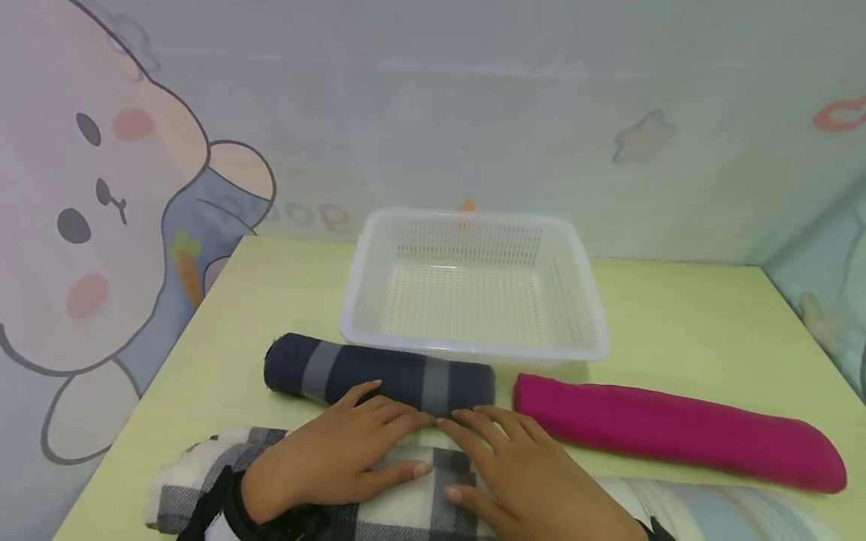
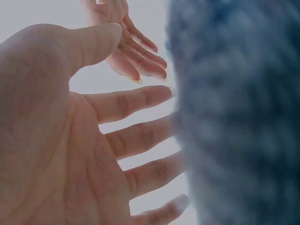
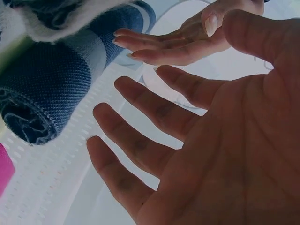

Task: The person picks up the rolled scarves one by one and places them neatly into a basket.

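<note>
Head view: the checked roll (image 1: 406, 517) is seen at lower left-centre, its long axis laid left to right beneath the left hand (image 1: 341, 454), over its middle, and the right hand (image 1: 528, 473), farther right. Fingers are extended and spread, nothing gripped; contact cannot be told. Above, the navy roll (image 1: 379, 370) is overlapped by fingertips.

On the table (image 1: 683, 323), a basket (image 1: 473, 348) stands at the frame's centre, a first roll (image 1: 379, 368) before it, a second roll (image 1: 676, 432) to the right, a third roll (image 1: 399, 520) lower left, partly covered by the left hand (image 1: 338, 460) and right hand (image 1: 534, 481), a fourth roll (image 1: 724, 507) lower right.
</note>
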{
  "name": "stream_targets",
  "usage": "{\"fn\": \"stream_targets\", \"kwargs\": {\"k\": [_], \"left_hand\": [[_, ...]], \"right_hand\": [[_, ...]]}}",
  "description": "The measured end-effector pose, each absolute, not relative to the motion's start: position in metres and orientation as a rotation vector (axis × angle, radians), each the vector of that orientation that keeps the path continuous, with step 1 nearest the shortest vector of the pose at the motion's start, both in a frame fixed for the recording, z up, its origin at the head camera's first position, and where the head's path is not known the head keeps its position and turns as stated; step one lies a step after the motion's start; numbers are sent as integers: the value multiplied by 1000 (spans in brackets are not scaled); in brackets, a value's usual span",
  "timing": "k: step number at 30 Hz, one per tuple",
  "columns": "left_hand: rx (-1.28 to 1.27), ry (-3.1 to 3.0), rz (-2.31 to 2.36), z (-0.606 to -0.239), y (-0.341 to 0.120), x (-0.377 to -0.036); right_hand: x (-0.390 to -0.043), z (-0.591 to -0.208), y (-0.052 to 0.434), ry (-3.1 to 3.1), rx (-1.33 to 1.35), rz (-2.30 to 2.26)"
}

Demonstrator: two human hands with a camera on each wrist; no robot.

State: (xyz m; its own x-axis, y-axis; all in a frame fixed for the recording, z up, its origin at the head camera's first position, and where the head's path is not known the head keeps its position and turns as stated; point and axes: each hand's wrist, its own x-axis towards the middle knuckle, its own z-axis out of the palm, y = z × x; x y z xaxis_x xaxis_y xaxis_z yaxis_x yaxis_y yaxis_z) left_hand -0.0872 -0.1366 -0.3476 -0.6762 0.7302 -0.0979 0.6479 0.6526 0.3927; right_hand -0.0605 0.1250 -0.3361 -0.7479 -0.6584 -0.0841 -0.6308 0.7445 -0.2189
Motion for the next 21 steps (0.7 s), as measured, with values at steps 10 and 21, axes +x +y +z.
{"fn": "stream_targets", "kwargs": {"k": [10, 21], "left_hand": [[1063, 2573, 467, -342, -140, -86], [914, 2474, 485, -339, -142, -82]], "right_hand": [[-57, -333, 121, 2823, -1127, -263], [-54, -340, 119, 2702, -1068, -296]]}}
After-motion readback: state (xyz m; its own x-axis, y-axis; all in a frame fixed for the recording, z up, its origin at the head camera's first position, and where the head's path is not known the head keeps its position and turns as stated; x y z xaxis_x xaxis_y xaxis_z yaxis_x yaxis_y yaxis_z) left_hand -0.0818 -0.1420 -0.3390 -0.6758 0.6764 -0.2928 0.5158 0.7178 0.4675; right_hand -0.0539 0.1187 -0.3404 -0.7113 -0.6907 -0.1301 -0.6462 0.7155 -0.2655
